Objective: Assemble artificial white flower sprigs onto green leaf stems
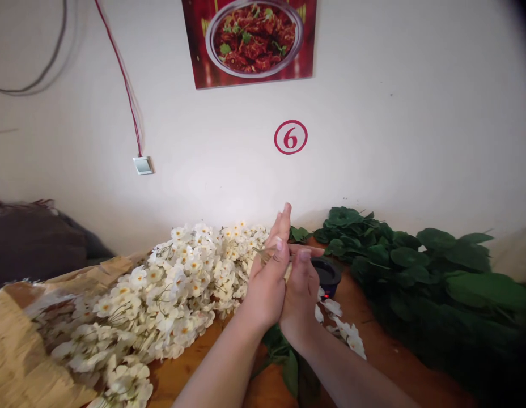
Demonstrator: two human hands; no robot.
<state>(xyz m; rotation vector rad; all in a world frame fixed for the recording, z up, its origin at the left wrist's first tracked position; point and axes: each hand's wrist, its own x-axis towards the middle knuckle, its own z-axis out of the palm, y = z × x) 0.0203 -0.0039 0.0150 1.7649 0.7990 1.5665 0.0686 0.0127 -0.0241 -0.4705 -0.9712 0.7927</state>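
Observation:
My left hand (268,283) and my right hand (302,300) are pressed together at the palms above the table. Both thumbs point upward, and some fingers stretch out behind them. A few thin, pale stems (265,255) stick out between the hands; what they belong to is mostly hidden by my palms. Close behind the right hand sits a small dark round pot (329,272) with a red light on its side. Loose white blossoms (350,334) lie beside my right wrist, and green leaves (288,362) show beneath both wrists.
White artificial flowers (178,283) are heaped at left, partly on brown paper (29,345). Green leaves (390,260) pile up at right on the wooden table (373,317). Behind is a white wall (365,124) with a food picture (254,39) and a switch (143,165).

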